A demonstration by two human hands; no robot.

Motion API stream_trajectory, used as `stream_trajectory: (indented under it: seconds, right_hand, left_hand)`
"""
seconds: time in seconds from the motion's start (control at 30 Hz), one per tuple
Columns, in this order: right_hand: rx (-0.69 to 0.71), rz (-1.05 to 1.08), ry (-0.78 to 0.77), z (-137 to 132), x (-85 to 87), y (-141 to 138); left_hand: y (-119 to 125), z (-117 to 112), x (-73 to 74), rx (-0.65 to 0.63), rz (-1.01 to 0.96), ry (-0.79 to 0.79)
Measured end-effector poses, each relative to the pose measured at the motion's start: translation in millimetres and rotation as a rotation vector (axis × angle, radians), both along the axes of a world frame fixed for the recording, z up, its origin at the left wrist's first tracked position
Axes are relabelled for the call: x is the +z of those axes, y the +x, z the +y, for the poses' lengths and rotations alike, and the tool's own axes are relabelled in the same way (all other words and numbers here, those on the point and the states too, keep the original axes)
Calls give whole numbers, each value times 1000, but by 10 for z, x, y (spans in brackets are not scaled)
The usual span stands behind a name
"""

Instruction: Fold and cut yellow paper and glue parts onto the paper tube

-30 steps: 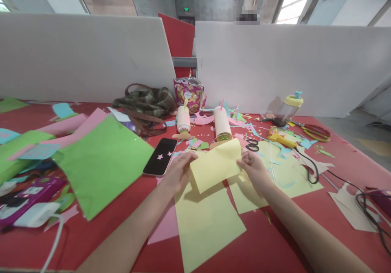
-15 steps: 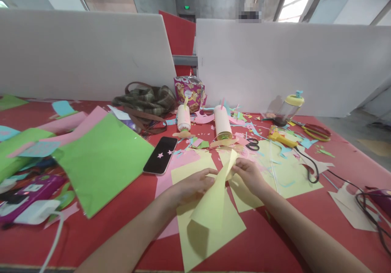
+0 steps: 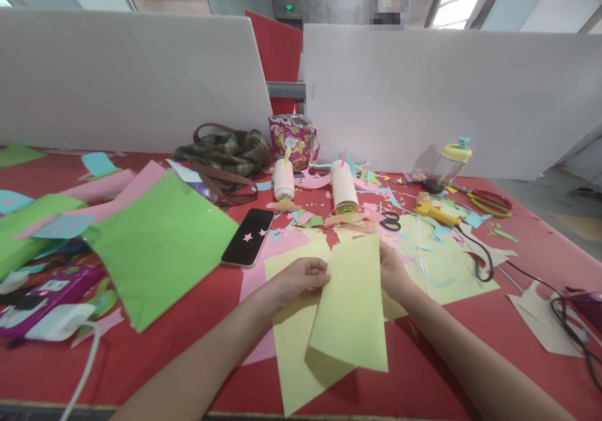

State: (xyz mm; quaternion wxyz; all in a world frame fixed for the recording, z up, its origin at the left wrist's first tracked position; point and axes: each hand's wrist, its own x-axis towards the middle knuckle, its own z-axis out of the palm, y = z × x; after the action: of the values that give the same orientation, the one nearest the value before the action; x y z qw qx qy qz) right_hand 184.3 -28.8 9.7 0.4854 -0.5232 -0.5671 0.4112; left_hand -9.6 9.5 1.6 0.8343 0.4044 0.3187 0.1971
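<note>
A sheet of pale yellow paper (image 3: 352,311) is held up, slightly curved, in front of me. My left hand (image 3: 301,280) has curled fingers and pinches the sheet's left edge between thumb and fingertips. At the upper right edge is my right hand (image 3: 394,269), gripping the sheet, with most of its fingers hidden behind it. Beneath lies another yellow sheet (image 3: 294,371), flat on the table and partly covered by the raised one. A black-screened phone (image 3: 244,245) with small pink star cut-outs on it rests left of my left hand.
On the red table (image 3: 197,352) stand two white paper-covered cylinders (image 3: 344,186) (image 3: 283,179) among paper scraps. Small scissors (image 3: 390,221), a yellow glue gun (image 3: 435,213) with a black cord and large shears (image 3: 489,202) lie right. Green paper (image 3: 164,245) and a purple power strip (image 3: 51,292) are left.
The raised yellow sheet has turned from a curled, slanting position to a flatter one with its broad face toward me. It now covers my right hand's fingers.
</note>
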Motion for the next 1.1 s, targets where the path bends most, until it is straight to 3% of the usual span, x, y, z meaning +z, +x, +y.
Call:
stream_trajectory:
  seconds: [0.17,0.27,0.43,0.5,0.57,0.73,0.8,0.9,1.0,1.1]
  right_hand:
    - [-24,188,-42,39,-101,59]
    - [-133,231,-45,75,-113,116]
    - [-330,182,-45,151,-96,257]
    - [-396,128,-55,182,-107,331]
    - [-439,54,-68,204,-116,394]
    - [-377,-98,-116,217,-98,446]
    - [-308,-124,-143,215,-92,434]
    - [-202,-139,-179,204,-97,391]
    - [-116,-139,-205,168,-91,321]
    - [-13,-73,-223,111,-60,237]
  left_hand:
    - [-7,-16,58,32,-42,19]
    - [-4,-7,114,103,-33,54]
    - [-40,74,233,290,-104,63]
    - [-82,140,246,438,-91,118]
    - [-129,204,238,486,-91,138]
    - [-192,293,208,430,3,259]
    - [-193,319,197,485,96,348]
    - [-185,339,175,579,286,610]
    - [-166,290,165,384,388,881]
    - [-122,173,171,129,398,985]
